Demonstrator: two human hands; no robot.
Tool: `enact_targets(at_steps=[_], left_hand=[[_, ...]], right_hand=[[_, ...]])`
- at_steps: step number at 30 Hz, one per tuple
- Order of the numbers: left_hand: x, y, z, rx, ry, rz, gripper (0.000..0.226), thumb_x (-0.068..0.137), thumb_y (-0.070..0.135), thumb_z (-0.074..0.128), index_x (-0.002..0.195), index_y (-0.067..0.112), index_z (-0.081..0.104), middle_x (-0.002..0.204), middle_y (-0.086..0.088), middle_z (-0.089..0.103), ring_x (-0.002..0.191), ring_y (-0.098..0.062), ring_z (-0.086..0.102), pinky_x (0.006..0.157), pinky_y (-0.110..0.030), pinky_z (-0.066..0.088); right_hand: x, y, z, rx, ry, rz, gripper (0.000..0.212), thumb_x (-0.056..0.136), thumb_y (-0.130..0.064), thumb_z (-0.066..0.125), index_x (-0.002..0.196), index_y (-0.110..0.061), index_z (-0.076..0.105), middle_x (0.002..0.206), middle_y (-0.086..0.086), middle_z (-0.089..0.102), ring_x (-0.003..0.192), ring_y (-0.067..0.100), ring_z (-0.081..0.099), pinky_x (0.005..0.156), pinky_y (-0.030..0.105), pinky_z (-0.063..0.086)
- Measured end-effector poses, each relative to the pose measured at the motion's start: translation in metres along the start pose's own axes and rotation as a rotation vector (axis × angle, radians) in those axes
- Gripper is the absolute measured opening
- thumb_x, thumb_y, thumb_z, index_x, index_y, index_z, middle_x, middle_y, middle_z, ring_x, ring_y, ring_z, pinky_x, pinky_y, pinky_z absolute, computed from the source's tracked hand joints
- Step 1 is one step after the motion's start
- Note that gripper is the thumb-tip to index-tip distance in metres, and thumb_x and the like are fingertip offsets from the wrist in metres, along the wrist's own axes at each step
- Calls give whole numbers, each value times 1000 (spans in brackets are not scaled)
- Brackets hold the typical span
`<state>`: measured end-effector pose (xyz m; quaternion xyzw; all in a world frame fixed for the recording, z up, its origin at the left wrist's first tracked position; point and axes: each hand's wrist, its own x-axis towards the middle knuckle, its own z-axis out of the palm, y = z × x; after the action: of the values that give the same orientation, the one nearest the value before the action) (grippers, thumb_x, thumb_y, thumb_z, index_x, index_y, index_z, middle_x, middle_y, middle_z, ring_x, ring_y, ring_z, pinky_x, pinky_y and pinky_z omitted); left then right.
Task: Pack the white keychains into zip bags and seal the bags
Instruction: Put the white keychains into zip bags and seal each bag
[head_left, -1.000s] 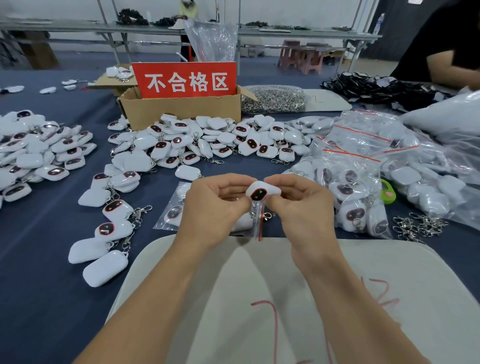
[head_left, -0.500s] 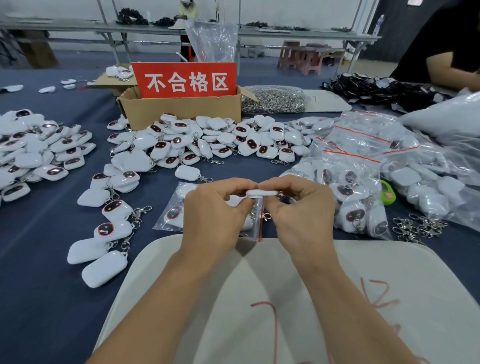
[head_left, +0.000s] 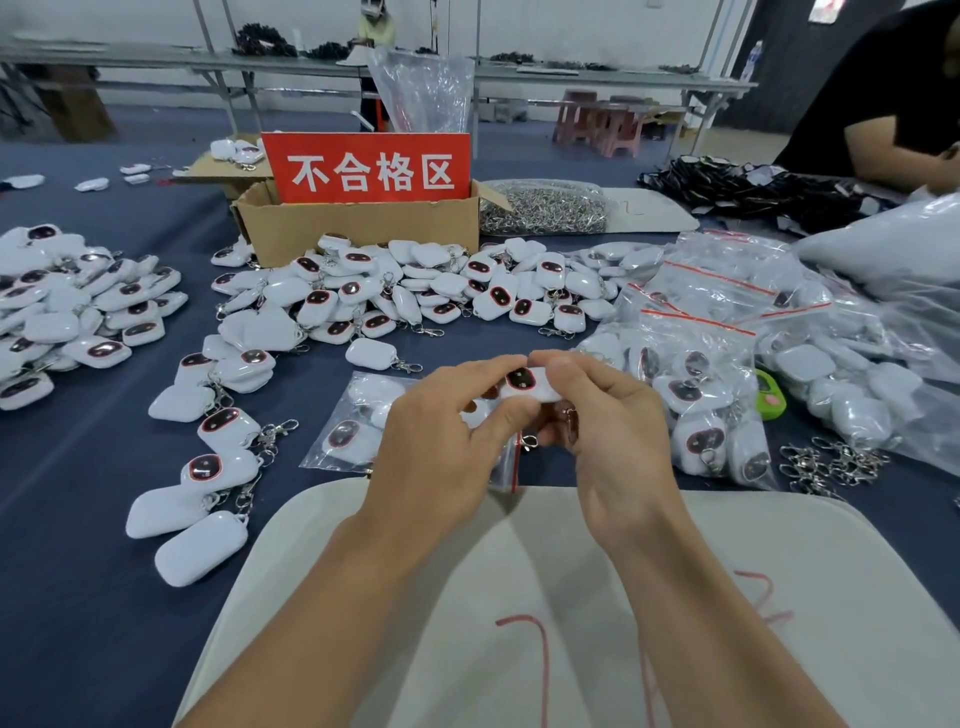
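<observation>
The left hand (head_left: 441, 447) and right hand (head_left: 621, 436) both close their grip on one white rounded plastic keychain (head_left: 527, 383) just over a clear red-sealed zip bag (head_left: 347, 415).

White keychain (head_left: 527, 385): a second ago its dark window faces the camera; half a second ago it lies edge-on, a thin white sliver; now the window shows again, tilted up. Right hand (head_left: 618, 431) has rolled outward, thumb now on the keychain's top right edge, and the metal clasp (head_left: 570, 418) shows against its curled fingers. Left hand (head_left: 441, 441) now has its thumb beneath the keychain's left end.
</observation>
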<state>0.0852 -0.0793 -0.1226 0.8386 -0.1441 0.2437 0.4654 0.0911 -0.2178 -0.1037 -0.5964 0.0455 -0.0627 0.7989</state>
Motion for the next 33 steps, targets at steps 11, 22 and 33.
enact_targets(at_steps=[11, 22, 33], left_hand=[[7, -3, -3, -136, 137, -251, 25, 93, 37, 73, 68, 36, 75, 61, 18, 69, 55, 2, 58, 55, -12, 42], [7, -5, -6, -279, -16, -204, 53, 75, 13, 81, 114, 49, 70, 91, 21, 77, 83, -4, 72, 77, -15, 54], [4, -1, 1, -70, 24, -203, 34, 97, 54, 57, 87, 28, 76, 72, 11, 71, 71, -10, 65, 62, -23, 45]], right_hand=[[-1, 9, 1, -302, -115, -28, 25, 90, -19, 66, 66, -20, 72, 66, 7, 71, 52, 9, 54, 49, 15, 42], [2, 9, -1, -241, -54, 42, 29, 100, -16, 61, 73, -7, 69, 59, 5, 65, 47, 14, 48, 44, 16, 37], [2, 5, -1, -115, -102, 19, 20, 97, -14, 65, 82, -10, 78, 75, 10, 70, 64, 19, 60, 59, 28, 48]])
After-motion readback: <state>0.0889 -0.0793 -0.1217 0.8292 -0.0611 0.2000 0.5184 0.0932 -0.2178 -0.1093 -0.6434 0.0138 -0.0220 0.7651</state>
